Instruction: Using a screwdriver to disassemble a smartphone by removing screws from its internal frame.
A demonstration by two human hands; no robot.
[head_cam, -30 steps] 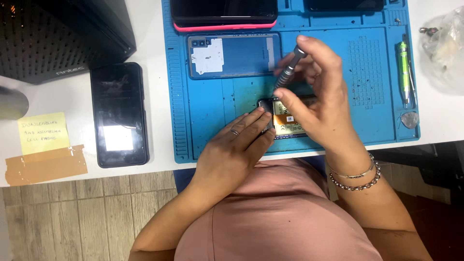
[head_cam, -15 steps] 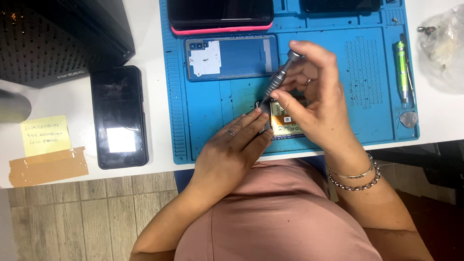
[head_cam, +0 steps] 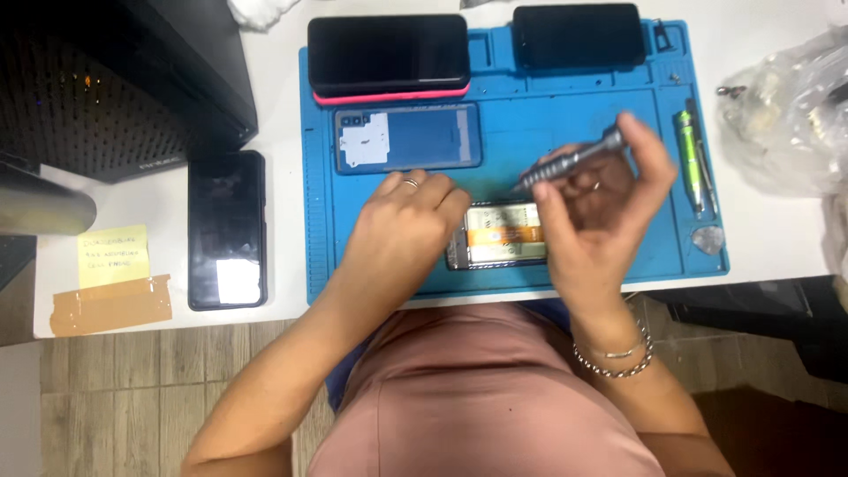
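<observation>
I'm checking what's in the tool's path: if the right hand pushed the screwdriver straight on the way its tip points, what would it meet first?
The right hand holds the grey screwdriver tip down-left. It would probably meet the blue mat just above the opened phone, near the left hand; depth is unclear.

A single head-worn camera looked almost straight down, from close above, at the blue mat [head_cam: 565,124] on the white bench [head_cam: 283,221]; the wearer's body lay at 6 o'clock.
</observation>
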